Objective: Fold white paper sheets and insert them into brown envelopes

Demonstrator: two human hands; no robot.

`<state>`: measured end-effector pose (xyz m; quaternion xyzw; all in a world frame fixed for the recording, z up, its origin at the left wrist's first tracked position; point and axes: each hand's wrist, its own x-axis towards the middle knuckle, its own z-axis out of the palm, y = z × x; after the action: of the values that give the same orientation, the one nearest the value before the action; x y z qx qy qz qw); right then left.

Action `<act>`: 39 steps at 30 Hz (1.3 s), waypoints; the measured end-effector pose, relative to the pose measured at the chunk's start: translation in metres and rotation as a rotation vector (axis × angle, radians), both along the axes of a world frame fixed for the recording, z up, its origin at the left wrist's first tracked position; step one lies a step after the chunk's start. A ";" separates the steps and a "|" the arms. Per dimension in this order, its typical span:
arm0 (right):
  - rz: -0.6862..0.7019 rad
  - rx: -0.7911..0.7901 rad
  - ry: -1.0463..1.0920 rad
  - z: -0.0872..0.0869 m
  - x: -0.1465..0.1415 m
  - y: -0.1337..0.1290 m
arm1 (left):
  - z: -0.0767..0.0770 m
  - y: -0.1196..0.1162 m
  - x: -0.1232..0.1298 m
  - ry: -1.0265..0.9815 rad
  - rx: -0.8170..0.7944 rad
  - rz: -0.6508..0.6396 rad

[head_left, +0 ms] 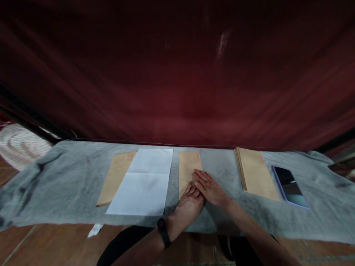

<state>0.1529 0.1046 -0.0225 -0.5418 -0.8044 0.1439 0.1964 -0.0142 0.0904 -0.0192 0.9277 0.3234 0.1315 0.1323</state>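
Observation:
A single brown envelope [190,162] lies flat in front of me, its lower half covered by my hands. My left hand [191,201], with a black band on the wrist, rests palm down on it with the fingers laid out. Just to the right, my right hand [208,187] is flat too, its fingers reaching over the envelope's edge and touching the left fingertips. Neither hand grasps anything. Left of the hands is a white sheet of paper [145,192] with a crease across it, partly covering more brown envelopes [116,175].
A stack of brown envelopes [257,173] and a phone [291,186] in a purple case lie to the right on the grey cloth [69,184]. Behind rises a dark red sheet [177,92]. A white scrap [95,229] is on the tiled floor below.

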 end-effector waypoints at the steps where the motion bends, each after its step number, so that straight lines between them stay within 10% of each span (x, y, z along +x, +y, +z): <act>1: -0.029 0.026 -0.035 -0.004 -0.002 0.006 | -0.001 -0.001 0.001 -0.014 0.003 -0.004; 13: -0.272 0.156 -0.225 -0.015 -0.009 0.047 | -0.004 -0.026 -0.004 0.007 0.137 -0.010; 29: 0.094 0.021 -0.160 0.004 0.026 -0.013 | 0.000 -0.021 -0.016 -0.025 0.152 -0.085; 39: -0.005 0.029 -0.195 -0.001 0.021 0.004 | 0.003 -0.021 -0.011 0.038 0.235 -0.097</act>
<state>0.1738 0.1085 -0.0234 -0.5523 -0.8205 0.0782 0.1251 -0.0253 0.0696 -0.0165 0.9536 0.2631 0.1442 0.0227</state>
